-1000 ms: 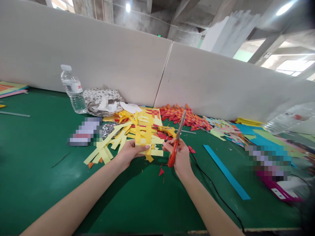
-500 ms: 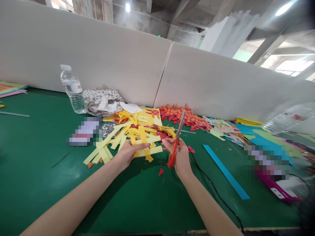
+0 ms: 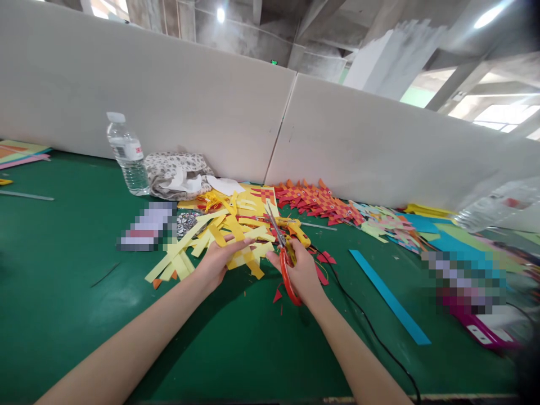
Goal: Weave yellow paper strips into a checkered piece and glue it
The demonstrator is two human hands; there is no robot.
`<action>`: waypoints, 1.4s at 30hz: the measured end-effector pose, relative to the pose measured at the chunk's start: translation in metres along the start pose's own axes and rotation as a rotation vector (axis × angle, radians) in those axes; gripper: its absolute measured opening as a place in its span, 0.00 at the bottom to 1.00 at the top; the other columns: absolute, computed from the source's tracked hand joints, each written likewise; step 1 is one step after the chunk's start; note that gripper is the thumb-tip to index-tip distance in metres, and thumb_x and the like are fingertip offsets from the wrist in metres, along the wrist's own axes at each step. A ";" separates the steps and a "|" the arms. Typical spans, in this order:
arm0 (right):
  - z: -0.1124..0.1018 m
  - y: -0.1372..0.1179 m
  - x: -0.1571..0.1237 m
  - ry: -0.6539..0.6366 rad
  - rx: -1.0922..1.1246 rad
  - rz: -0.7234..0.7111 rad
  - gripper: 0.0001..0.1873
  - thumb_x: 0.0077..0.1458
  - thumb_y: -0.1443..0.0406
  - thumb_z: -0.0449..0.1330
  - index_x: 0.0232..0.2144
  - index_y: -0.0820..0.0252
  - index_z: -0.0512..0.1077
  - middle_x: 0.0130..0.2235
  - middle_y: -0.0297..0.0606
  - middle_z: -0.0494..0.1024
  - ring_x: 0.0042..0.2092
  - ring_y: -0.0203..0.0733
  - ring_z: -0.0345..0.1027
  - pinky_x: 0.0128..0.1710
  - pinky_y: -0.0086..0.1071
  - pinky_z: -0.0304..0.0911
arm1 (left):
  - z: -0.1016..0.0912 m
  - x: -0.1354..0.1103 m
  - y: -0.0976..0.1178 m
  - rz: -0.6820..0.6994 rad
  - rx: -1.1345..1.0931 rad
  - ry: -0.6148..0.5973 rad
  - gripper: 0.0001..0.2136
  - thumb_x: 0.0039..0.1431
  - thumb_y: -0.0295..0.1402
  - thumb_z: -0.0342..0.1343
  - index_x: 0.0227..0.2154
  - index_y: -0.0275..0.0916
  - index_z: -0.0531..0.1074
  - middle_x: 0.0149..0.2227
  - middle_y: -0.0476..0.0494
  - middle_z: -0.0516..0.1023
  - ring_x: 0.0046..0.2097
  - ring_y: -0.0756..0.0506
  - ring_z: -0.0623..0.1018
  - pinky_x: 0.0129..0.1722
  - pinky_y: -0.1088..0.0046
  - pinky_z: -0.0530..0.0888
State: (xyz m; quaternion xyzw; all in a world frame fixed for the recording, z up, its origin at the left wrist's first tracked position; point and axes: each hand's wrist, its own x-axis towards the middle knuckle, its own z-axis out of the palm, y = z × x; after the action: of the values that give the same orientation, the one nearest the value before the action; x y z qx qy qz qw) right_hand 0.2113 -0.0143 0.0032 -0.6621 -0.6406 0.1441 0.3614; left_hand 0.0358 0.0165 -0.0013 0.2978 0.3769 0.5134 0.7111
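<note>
My left hand (image 3: 217, 261) pinches a piece of woven yellow paper strips (image 3: 244, 257), whose loose ends stick out on several sides. Red-handled scissors (image 3: 289, 275) are in my right hand (image 3: 304, 273), blades pointing up and away, slightly parted, just right of the woven paper. Behind both hands lies a heap of pale yellow paper strips (image 3: 177, 261). A yellow glue gun (image 3: 298, 229) rests just beyond my right hand, partly hidden by it. Small red paper scraps (image 3: 277, 295) lie below the scissors on the green table (image 3: 202, 354).
Finished-looking red and orange woven paper fish (image 3: 318, 201) are piled by the white partition (image 3: 202, 107). A water bottle (image 3: 129, 154) and a phone (image 3: 147, 226) stand and lie at left. A black cord (image 3: 367, 318) and a blue strip (image 3: 388, 295) are at right.
The scissors have turned from upright to leaning left, blades now slightly parted and closer to the woven paper. A pale strip end that stuck out rightward from the weave now looks shorter.
</note>
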 end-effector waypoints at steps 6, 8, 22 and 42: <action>0.001 0.000 0.001 -0.023 -0.210 -0.041 0.17 0.44 0.52 0.57 0.32 0.57 0.62 0.31 0.35 0.70 0.29 0.40 0.63 0.27 0.30 0.55 | 0.001 0.001 0.003 0.027 -0.004 0.079 0.13 0.37 0.33 0.68 0.28 0.35 0.75 0.30 0.41 0.81 0.34 0.44 0.80 0.32 0.73 0.76; 0.000 -0.001 0.001 -0.056 -0.216 -0.041 0.16 0.44 0.52 0.56 0.30 0.57 0.62 0.31 0.35 0.70 0.30 0.40 0.64 0.27 0.30 0.55 | 0.001 0.001 0.002 0.038 -0.006 0.085 0.14 0.37 0.33 0.68 0.30 0.35 0.75 0.32 0.41 0.81 0.34 0.44 0.79 0.32 0.73 0.76; 0.001 -0.003 0.000 -0.064 -0.185 -0.078 0.14 0.45 0.54 0.56 0.27 0.57 0.61 0.28 0.32 0.68 0.29 0.37 0.62 0.27 0.28 0.54 | 0.001 0.001 0.002 0.039 -0.015 0.080 0.13 0.35 0.32 0.68 0.27 0.34 0.75 0.27 0.42 0.81 0.29 0.46 0.79 0.27 0.77 0.75; -0.006 -0.001 0.004 -0.007 -0.218 -0.011 0.17 0.48 0.49 0.53 0.26 0.56 0.61 0.26 0.32 0.68 0.27 0.37 0.62 0.24 0.27 0.52 | 0.009 -0.005 0.009 0.011 -0.050 0.202 0.13 0.37 0.29 0.68 0.28 0.35 0.73 0.29 0.42 0.81 0.30 0.46 0.79 0.29 0.74 0.76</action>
State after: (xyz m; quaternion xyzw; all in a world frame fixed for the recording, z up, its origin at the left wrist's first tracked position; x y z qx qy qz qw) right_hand 0.2153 -0.0121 0.0092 -0.6936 -0.6572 0.0739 0.2856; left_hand 0.0374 0.0141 0.0120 0.2289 0.4322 0.5539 0.6738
